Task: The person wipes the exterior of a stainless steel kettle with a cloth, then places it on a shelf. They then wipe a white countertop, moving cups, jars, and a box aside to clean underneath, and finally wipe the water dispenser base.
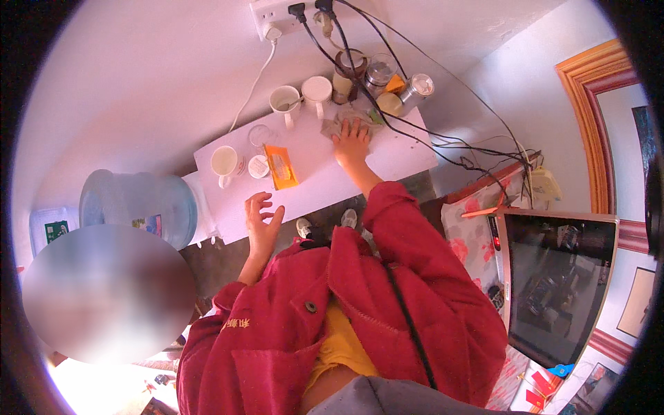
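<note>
My right hand (pixel 353 142) lies flat with spread fingers on a crumpled grayish cloth (pixel 340 124) on the white tabletop (pixel 321 166). A bit of green shows at the cloth's right side. My left hand (pixel 263 220) hovers empty at the table's front edge, fingers curled and apart. Between the hands and the wall are an orange packet (pixel 281 167), a round white lid (pixel 258 166), a clear glass (pixel 262 136) and a white mug (pixel 224 161). Behind the cloth stand a mug with a spoon (pixel 285 99) and a lidded white mug (pixel 317 90).
Black cables (pixel 363 88) hang from a wall socket (pixel 267 15) across the table's right part. Jars and a metal canister (pixel 417 89) crowd the back right. A large blue water bottle (pixel 137 207) stands left, a dark-screened television (pixel 560 285) right.
</note>
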`<control>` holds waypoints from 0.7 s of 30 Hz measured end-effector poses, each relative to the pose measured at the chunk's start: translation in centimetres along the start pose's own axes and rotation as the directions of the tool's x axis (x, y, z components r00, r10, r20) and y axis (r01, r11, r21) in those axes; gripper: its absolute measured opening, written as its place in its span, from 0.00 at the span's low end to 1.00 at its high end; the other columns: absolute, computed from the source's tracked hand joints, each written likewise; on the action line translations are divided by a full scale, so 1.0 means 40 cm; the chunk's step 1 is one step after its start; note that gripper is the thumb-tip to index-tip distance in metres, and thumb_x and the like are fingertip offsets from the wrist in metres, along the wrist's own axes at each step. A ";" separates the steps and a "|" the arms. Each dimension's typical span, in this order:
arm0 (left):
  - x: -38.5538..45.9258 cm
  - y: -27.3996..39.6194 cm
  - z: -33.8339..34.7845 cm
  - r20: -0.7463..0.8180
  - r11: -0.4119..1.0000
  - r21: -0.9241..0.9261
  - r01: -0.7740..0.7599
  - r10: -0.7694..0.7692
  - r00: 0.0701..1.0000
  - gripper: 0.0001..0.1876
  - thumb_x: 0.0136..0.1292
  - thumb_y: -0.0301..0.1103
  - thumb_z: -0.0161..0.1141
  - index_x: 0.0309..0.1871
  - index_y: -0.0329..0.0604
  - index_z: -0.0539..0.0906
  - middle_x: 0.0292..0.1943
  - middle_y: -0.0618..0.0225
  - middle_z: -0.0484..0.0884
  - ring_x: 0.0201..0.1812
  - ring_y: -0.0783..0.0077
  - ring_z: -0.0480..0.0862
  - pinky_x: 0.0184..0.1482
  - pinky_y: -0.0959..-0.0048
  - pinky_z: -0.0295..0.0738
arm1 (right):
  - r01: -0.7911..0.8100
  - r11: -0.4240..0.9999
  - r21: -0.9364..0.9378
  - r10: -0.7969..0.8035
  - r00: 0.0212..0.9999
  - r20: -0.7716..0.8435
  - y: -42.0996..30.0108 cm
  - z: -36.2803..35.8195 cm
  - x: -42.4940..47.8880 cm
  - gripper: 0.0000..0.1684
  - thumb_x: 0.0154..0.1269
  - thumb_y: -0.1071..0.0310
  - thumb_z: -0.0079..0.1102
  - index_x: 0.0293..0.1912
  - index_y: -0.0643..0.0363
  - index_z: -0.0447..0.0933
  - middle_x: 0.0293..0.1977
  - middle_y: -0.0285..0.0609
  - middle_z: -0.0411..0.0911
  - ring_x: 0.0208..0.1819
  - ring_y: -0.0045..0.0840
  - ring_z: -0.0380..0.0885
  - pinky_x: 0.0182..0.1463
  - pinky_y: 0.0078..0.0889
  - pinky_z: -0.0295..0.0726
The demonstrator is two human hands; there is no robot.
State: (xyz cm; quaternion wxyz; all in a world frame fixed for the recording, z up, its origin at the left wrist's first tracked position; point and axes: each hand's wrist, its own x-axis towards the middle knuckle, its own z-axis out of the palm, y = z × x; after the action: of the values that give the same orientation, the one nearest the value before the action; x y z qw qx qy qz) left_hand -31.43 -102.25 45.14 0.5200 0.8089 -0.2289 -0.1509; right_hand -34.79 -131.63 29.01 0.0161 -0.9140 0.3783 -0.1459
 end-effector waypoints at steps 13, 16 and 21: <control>-0.002 -0.038 -0.041 0.147 0.993 -0.080 0.088 -0.076 0.986 0.17 0.58 0.27 0.66 0.50 0.38 0.77 0.43 0.63 0.80 0.37 0.75 0.81 0.39 0.75 0.78 | 0.252 0.959 0.130 -0.263 0.962 0.071 -0.030 -0.034 -0.043 0.37 0.61 0.44 0.60 0.66 0.48 0.68 0.69 0.49 0.60 0.69 0.51 0.57 0.69 0.53 0.58; -0.006 -0.040 -0.050 0.197 0.992 -0.099 0.078 -0.057 0.979 0.17 0.59 0.27 0.66 0.51 0.39 0.77 0.42 0.63 0.80 0.37 0.75 0.81 0.39 0.75 0.78 | 0.187 0.981 0.059 -0.192 0.978 0.086 -0.057 -0.016 0.006 0.36 0.63 0.40 0.55 0.67 0.44 0.67 0.70 0.49 0.59 0.70 0.51 0.57 0.70 0.54 0.57; 0.023 -0.028 -0.061 0.197 0.997 -0.019 -0.075 0.077 0.977 0.18 0.58 0.31 0.67 0.50 0.39 0.77 0.38 0.63 0.80 0.32 0.75 0.81 0.35 0.75 0.77 | 0.303 0.953 0.013 -0.303 0.952 0.035 -0.084 -0.004 -0.065 0.34 0.63 0.43 0.56 0.67 0.38 0.67 0.72 0.46 0.57 0.72 0.49 0.54 0.69 0.53 0.57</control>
State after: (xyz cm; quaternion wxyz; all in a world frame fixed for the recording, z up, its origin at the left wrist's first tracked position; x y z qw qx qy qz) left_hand -29.25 -100.46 45.12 0.5049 0.7775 -0.3092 -0.2119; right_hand -34.28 -127.40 28.95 0.0037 -0.9636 0.2327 -0.1314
